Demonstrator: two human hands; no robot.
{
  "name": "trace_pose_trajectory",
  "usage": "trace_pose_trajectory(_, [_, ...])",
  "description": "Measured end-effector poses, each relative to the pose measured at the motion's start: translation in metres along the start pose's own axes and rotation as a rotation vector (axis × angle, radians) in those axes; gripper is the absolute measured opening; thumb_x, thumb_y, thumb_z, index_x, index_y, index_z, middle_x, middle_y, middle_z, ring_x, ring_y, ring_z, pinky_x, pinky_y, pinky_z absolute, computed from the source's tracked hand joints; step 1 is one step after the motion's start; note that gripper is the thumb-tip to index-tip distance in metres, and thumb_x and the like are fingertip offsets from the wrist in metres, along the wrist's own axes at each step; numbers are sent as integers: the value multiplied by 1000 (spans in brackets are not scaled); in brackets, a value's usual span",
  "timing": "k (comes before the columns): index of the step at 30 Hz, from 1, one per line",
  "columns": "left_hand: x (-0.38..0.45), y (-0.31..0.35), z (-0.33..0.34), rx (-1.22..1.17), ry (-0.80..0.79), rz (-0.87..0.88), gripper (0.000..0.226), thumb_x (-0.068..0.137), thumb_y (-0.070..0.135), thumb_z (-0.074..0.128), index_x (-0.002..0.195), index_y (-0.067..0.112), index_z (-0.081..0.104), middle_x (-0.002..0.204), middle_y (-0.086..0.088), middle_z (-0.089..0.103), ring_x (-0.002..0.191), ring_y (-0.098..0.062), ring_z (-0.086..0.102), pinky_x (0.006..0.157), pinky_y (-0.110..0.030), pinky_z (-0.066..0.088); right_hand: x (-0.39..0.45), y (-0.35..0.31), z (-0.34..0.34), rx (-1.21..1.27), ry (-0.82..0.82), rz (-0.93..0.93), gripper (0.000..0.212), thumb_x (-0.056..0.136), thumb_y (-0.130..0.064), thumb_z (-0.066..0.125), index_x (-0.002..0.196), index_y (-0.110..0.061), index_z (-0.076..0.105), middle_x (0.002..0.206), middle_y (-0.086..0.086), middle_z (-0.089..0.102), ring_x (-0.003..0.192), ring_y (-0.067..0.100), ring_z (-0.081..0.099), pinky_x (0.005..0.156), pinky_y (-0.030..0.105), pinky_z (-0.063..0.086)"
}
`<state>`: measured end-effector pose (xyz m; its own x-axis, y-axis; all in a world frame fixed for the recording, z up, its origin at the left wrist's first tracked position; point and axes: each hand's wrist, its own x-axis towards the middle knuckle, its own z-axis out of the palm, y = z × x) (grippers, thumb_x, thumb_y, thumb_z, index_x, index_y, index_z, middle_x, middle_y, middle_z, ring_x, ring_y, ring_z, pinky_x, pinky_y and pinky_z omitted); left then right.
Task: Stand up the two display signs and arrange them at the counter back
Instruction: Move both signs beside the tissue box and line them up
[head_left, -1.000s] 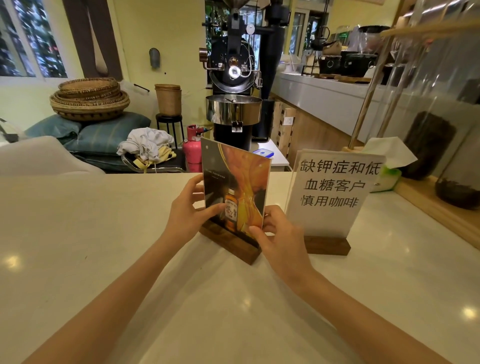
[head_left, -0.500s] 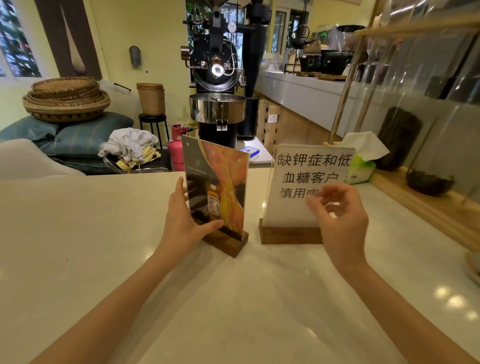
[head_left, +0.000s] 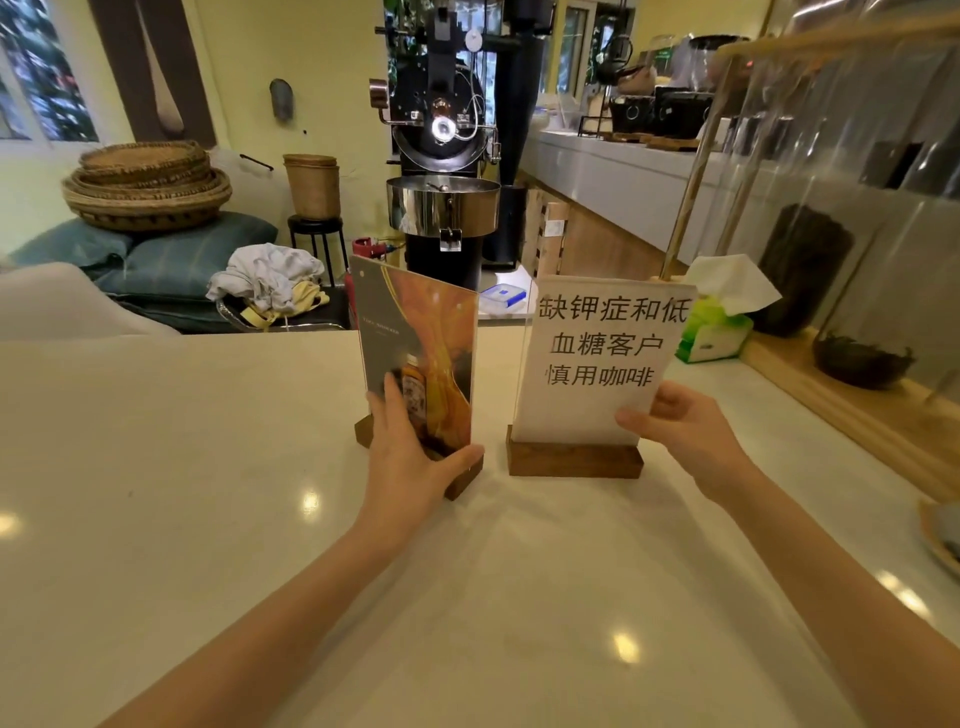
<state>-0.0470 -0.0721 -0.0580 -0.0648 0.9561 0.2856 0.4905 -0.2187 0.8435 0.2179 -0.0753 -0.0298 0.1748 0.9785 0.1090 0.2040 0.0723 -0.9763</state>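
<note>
Two acrylic display signs stand upright on wooden bases on the pale counter. The orange sign with a bottle picture is turned at an angle; my left hand grips its lower part, thumb at the near edge. The white sign with black Chinese text faces me, just to the right. My right hand pinches its lower right corner between thumb and fingers. A narrow gap separates the two bases.
A green tissue pack sits behind the white sign. A wooden ledge with glass jars runs along the right. A dish edge shows at far right. Beyond the counter's back edge stands a black coffee roaster.
My right hand left the orange sign, moved right and took hold of the white sign's lower corner. My left hand stayed on the orange sign.
</note>
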Motion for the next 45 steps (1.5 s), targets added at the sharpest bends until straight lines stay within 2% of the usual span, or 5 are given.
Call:
trace_pose_trajectory(9, [5,15,11,-25,50,-47,112,63,26,78,141,24,-1,147,-10,30,131,-27,33,107,-46,34,13,-2,-15,-139,-126,-60,39,68,-7,73,98,-30,64,98,-8,68,89,11,63,69,29,54])
trace_pose_trajectory(13, [7,24,26,-66,42,-33,109,62,21,78,141,26,3,140,-9,40,126,-26,39,104,-44,38,16,-4,-23,-164,-143,-63,40,66,-5,74,98,-27,65,88,-16,68,80,3,65,56,17,54])
trace_pose_trajectory(17, [14,35,48,-100,18,-13,109,61,20,79,141,25,4,140,-8,40,127,-25,39,104,-40,36,17,-3,-43,-190,-133,-66,39,66,-2,74,96,-26,66,90,-10,69,81,6,66,59,21,56])
trace_pose_trajectory(30, [35,80,144,-211,-134,62,105,62,16,78,140,25,10,140,-7,40,127,-25,39,105,-47,37,5,13,-141,-275,92,-24,40,64,-4,76,76,-40,62,76,-24,66,71,-3,66,53,17,55])
trace_pose_trajectory(45, [61,127,256,-281,-336,123,107,57,20,82,140,24,14,141,-5,40,127,-21,39,102,-38,37,-28,23,-222,-333,439,47,28,63,-4,77,83,-21,66,88,-2,68,77,10,65,60,25,52])
